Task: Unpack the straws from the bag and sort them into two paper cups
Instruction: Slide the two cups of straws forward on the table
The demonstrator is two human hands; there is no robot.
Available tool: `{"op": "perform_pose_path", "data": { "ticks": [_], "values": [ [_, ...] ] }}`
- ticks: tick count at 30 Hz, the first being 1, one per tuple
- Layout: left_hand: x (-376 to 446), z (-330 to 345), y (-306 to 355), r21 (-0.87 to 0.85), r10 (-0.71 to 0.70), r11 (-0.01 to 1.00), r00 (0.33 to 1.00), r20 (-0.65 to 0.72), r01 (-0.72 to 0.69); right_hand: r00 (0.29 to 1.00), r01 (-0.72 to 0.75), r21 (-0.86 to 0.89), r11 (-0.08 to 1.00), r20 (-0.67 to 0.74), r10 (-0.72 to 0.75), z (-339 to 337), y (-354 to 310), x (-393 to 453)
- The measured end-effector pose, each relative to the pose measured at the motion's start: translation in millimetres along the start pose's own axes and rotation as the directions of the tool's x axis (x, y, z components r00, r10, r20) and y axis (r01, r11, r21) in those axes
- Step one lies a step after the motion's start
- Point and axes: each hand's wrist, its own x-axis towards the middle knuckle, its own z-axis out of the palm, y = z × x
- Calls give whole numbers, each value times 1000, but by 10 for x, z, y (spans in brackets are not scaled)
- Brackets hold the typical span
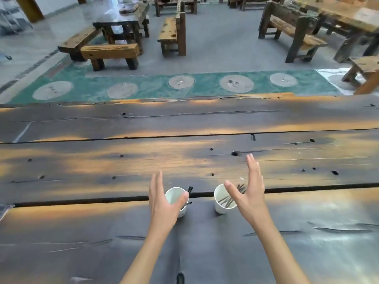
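Observation:
Two white paper cups stand side by side on the dark wooden table (123, 160), near its front. The left cup (174, 195) has a few black straws (190, 189) sticking out on its right side. My left hand (164, 203) cups it from the near left, fingers straight and thumb across its rim, not closed on it. The right cup (220, 206) holds several black straws (226, 200) leaning to the right. My right hand (249, 191) hovers over that cup's right side with fingers spread and nothing in it.
A grey crumpled thing (5, 210) pokes in at the table's left edge; what it is cannot be told. Beyond the far edge are a green floor strip (151, 87) and wooden benches and tables (110, 52).

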Motion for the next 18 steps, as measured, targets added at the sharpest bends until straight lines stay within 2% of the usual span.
{"op": "perform_pose_path", "data": {
  "ticks": [2,4,6,9,18],
  "values": [
    [-105,81,-295,-49,-136,989,991,18,137,989,-151,172,973,25,149,-4,265,-179],
    [-204,160,-539,-74,-267,961,964,-6,266,965,-262,273,926,70,252,61,523,-348],
    [-261,251,-686,-93,-354,932,935,-14,351,938,-346,287,893,128,322,174,747,-456],
    [-227,408,-764,-113,-397,911,918,28,397,886,-461,289,839,202,417,329,975,-483],
    [-14,697,-798,-309,-474,840,880,-18,446,865,-497,340,798,269,424,647,1250,-275]
  ]
}}
